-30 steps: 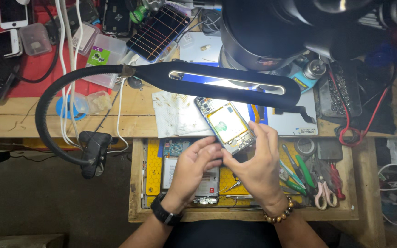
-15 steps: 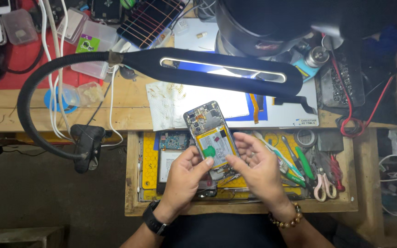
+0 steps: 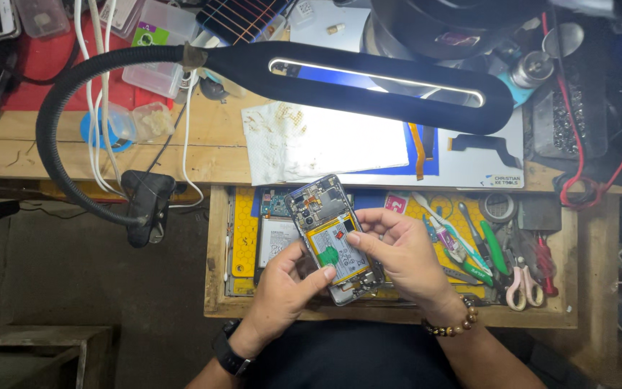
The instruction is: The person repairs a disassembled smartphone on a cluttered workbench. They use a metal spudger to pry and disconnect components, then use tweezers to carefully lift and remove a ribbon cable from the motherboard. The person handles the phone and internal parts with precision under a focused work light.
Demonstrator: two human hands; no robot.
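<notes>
Left hand (image 3: pixel 282 292) grips the opened phone (image 3: pixel 332 238) over the drawer's (image 3: pixel 214 252) front edge, right hand (image 3: pixel 404 256) pinching at its battery (image 3: pixel 336 248); best to pry gently, phone braced.

Both hands, left hand (image 3: pixel 286 288) and right hand (image 3: pixel 404 259), occupy the centre of the open drawer (image 3: pixel 217 288) at lower centre of the frame, with the opened phone (image 3: pixel 329 238) between them. Right of them, passage is blocked by packed hand tools (image 3: pixel 494 248) and scissors (image 3: pixel 521 282). Above, the black lamp head (image 3: pixel 368 86) spans the surface (image 3: pixel 8 155), its gooseneck (image 3: pixel 59 144) looping at upper left. Free room lies at lower left of the frame, over the floor (image 3: pixel 73 274).
</notes>
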